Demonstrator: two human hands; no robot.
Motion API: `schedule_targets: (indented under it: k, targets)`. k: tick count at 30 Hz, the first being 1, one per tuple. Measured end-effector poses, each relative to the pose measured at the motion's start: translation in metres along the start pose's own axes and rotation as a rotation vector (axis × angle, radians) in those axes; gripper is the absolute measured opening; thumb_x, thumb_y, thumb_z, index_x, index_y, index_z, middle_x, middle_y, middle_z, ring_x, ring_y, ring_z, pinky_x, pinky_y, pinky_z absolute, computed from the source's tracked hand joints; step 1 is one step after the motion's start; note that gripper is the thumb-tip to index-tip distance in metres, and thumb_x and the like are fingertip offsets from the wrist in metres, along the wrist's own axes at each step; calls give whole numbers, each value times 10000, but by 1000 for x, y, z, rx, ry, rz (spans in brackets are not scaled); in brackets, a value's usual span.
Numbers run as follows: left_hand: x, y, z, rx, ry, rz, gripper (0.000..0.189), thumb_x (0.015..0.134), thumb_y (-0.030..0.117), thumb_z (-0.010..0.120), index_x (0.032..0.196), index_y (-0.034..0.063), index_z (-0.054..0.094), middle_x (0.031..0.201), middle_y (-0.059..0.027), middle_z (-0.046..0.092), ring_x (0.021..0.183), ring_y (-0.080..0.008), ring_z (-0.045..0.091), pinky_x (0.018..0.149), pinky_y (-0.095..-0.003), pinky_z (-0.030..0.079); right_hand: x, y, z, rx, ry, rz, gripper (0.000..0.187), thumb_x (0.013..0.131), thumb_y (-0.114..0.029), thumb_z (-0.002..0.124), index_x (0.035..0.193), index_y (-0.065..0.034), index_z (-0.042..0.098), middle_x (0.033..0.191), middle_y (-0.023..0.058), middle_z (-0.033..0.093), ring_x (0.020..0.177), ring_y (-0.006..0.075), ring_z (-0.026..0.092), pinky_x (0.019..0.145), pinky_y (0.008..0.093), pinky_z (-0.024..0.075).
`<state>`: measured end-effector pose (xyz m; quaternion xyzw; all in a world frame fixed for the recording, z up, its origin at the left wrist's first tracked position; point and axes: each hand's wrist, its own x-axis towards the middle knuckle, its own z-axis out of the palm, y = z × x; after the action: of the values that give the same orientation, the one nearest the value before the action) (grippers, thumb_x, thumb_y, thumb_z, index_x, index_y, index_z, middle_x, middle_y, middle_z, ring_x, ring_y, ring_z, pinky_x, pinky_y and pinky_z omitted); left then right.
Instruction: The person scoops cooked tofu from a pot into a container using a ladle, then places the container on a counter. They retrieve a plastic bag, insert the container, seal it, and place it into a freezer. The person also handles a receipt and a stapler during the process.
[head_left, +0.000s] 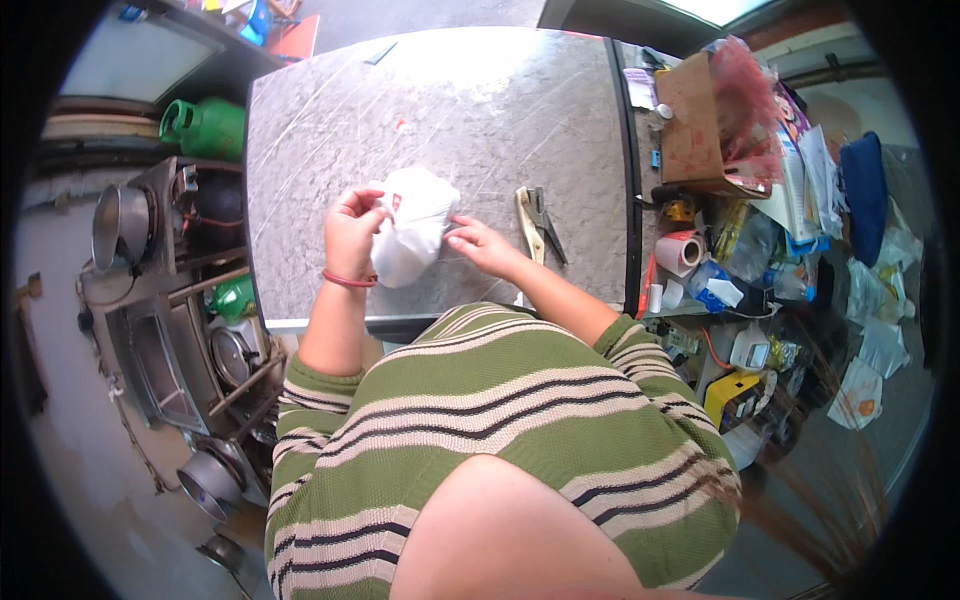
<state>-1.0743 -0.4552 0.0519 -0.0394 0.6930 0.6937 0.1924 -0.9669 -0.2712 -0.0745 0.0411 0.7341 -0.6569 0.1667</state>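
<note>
A white plastic bag (416, 225) with a small red mark rests on the grey marble-patterned tabletop (315, 165). It looks full and rounded, and its contents are hidden. My left hand (356, 229), with a red band at the wrist, pinches the bag's gathered plastic between thumb and fingers. At the bag's right edge is my right hand (484, 246), its fingers apart and the tips at or just against the plastic. A plier-like hand tool (532, 225) with a pale gold handle and a dark arm lies right of that hand.
Right of the table's black edge strip stand a cardboard box (686, 124), a label roll (679, 253) and clutter. A red scrap (400, 124) lies farther back on the table. Leftward are a green gas cylinder (206, 127), a metal pot (120, 227) and stove frames.
</note>
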Motion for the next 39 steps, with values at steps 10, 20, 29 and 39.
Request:
schedule_targets:
  k: [10, 20, 29, 39]
  targets:
    - [152, 0, -17, 311, 49, 158, 231, 762, 62, 616, 984, 0, 621, 902, -69, 620, 795, -154, 573, 679, -268, 449, -75, 1, -40, -77, 296, 53, 249, 812, -203, 606, 1013, -57, 620, 1265, 136, 446, 903, 193, 600, 800, 323, 487]
    - [138, -76, 72, 1017, 744, 728, 539, 611, 343, 697, 1076, 125, 532, 1107, -188, 419, 1005, -348, 460, 794, -468, 413, -289, 92, 37, 228, 1116, 596, 196, 797, -211, 569, 909, -77, 658, 844, 85, 663, 797, 219, 626, 707, 335, 486]
    - [-46, -106, 202, 834, -460, 868, 488, 708, 44, 598, 1170, -54, 471, 1116, -215, 500, 1044, -344, 469, 949, -410, 351, -398, 156, 35, 87, 1162, 545, 195, 758, -222, 583, 864, -79, 663, 839, 115, 654, 784, 290, 613, 691, 375, 480]
    - [-230, -234, 362, 881, -1143, 638, 580, 710, 66, 682, 1231, -1, 436, 1162, -184, 524, 1115, -313, 501, 929, -375, 414, -657, 203, -75, 2, 1834, 615, 143, 833, -172, 564, 907, -77, 641, 870, 137, 633, 805, 277, 618, 690, 371, 492]
